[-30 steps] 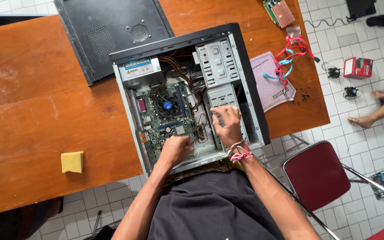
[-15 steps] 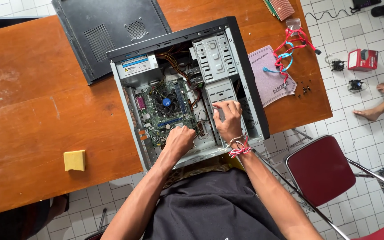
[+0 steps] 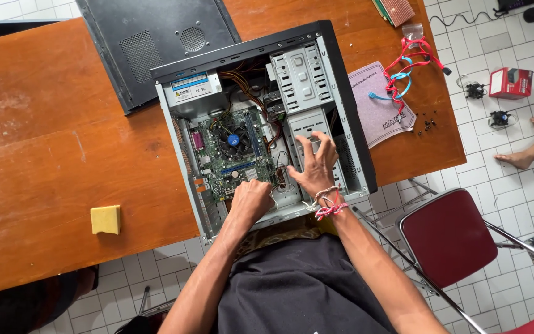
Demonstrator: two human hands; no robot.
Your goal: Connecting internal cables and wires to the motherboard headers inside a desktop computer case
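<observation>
Inside the open computer case [image 3: 347, 105] lying on the wooden table [image 3: 50, 154], the left hand [image 3: 250, 201] pressed, fingers curled, onto the green circuit board's [image 3: 233, 151] near edge, while the right hand [image 3: 317, 167] beside it rested spread-fingered, gripping nothing, on the metal drive cage [image 3: 304, 80].

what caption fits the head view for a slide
Both hands, left hand and right hand, reach inside an open computer case lying on a wooden table.

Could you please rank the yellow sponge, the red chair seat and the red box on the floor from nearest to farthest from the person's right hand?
From the right hand:
1. Red chair seat, lower right.
2. Red box, far right on the floor tiles.
3. Yellow sponge, far left on the table.
</observation>
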